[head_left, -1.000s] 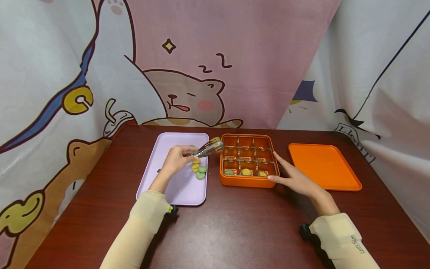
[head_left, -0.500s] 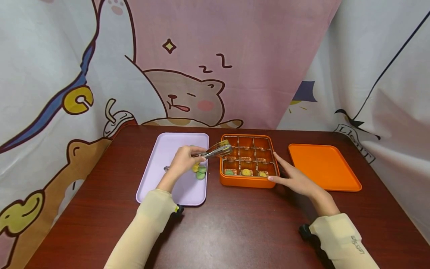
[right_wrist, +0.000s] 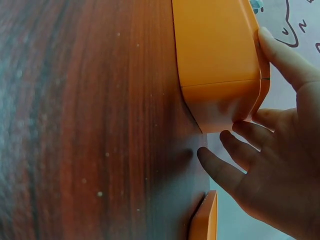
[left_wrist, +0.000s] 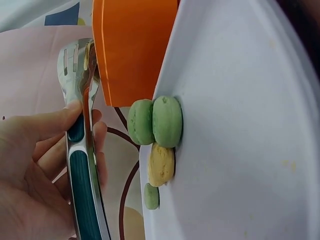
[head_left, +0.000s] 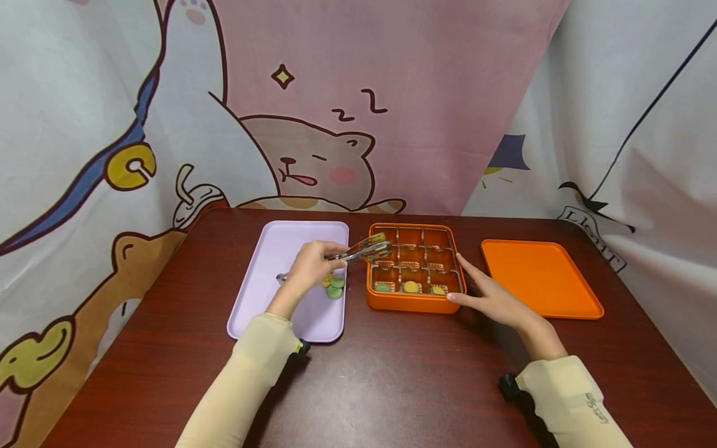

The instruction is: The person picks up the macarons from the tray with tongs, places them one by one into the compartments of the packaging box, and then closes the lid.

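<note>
Currently, tongs [left_wrist: 82, 187] are gripped by the left hand [head_left: 310, 266] over the box's [head_left: 413, 303] left edge; its right side is touched by the right hand [head_left: 495, 300], fingers spread.

The right hand [right_wrist: 280, 150] is at a corner of the orange box [right_wrist: 217, 50], its thumb on the upper edge and its other fingers spread at the side. The box sits on a brown wooden table [right_wrist: 100, 125]. Part of an orange tray [right_wrist: 204, 220] shows at the bottom. Behind hangs a pale cloth [right_wrist: 295, 20] with dark lines.
</note>
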A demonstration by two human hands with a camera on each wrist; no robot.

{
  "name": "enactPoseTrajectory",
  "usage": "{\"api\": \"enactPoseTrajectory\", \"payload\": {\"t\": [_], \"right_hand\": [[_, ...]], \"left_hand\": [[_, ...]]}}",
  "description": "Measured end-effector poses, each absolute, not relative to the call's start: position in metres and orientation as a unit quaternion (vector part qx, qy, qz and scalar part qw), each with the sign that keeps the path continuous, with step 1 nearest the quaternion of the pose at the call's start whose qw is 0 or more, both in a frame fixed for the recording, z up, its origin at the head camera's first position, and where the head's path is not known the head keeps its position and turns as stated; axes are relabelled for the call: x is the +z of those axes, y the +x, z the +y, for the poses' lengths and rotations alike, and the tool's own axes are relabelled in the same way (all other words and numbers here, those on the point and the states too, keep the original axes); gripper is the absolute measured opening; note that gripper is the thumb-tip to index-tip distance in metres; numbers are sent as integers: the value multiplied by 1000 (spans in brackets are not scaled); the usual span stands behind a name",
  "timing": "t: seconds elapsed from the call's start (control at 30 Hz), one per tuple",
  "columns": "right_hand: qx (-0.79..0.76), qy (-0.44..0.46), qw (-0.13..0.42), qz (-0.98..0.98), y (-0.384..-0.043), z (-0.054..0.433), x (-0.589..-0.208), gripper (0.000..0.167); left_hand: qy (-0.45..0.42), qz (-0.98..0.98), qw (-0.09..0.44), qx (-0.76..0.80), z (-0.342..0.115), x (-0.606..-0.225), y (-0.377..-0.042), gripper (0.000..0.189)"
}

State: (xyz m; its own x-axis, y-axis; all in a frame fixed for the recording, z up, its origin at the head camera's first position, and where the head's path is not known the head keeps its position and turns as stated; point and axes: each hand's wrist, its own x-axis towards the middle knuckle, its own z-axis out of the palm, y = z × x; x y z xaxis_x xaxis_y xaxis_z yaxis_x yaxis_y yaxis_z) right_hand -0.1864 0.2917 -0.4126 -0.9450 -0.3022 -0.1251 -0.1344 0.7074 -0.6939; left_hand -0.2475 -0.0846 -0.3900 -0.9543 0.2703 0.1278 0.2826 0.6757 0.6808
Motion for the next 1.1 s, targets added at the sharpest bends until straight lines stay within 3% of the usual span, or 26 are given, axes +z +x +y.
{"api": "enactPoseTrajectory", "payload": {"t": [0.8,1.1], "right_hand": [[-359,-115,115,919,-188,291,-411,95],[-359,-113,117,919,-187,291,-412,96]], "left_hand": [[-141,-904,0,-403,-93,-386,-249,40],[-130,-901,29,-413,-109,-384,-253,40]]}}
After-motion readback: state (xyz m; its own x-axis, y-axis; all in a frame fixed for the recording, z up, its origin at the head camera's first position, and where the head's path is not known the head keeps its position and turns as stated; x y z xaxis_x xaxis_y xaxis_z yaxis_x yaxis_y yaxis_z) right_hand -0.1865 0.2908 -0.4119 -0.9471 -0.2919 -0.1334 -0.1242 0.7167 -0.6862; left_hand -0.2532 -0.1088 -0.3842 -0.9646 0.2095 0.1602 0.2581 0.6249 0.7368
